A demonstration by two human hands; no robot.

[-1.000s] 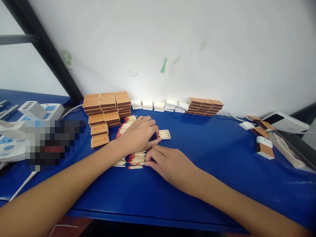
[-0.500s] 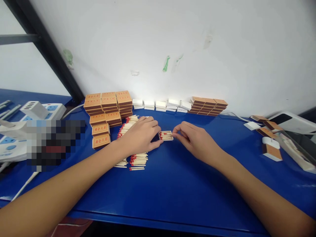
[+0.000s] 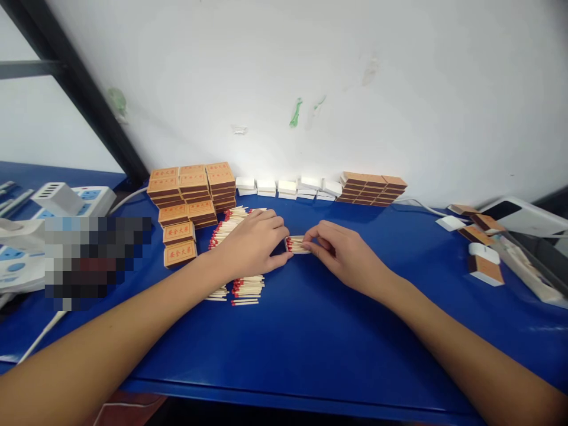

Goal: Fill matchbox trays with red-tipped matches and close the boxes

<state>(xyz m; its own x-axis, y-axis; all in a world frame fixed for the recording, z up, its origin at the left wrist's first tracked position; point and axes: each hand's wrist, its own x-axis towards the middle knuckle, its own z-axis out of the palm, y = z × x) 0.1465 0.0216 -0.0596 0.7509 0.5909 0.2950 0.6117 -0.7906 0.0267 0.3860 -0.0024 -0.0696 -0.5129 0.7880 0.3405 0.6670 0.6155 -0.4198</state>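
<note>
A small open matchbox tray point(image 3: 303, 252) holding red-tipped matches point(image 3: 294, 244) lies between my hands on the blue table. My left hand point(image 3: 261, 239) grips the tray's left end between thumb and fingers, its forearm crossing loose matches point(image 3: 248, 288) that lie heaped in rows beneath it. At the tray's right end, my right hand point(image 3: 339, 251) has thumb and forefinger pinched at the plain ends of the matches. Those fingers cover part of the tray's right side.
Stacked orange-brown matchboxes point(image 3: 191, 183) stand at the back left, and another stack point(image 3: 373, 188) at the back right. White inner trays point(image 3: 287, 188) line the wall between them. Power strips point(image 3: 95, 201) lie on the left; loose matchbox sleeves point(image 3: 487, 269) and a white device point(image 3: 528, 216) are on the right.
My right fingers have moved slightly left, from the tray's right rim to over the match ends. My left hand stays on the tray. The view has shifted a little.
</note>
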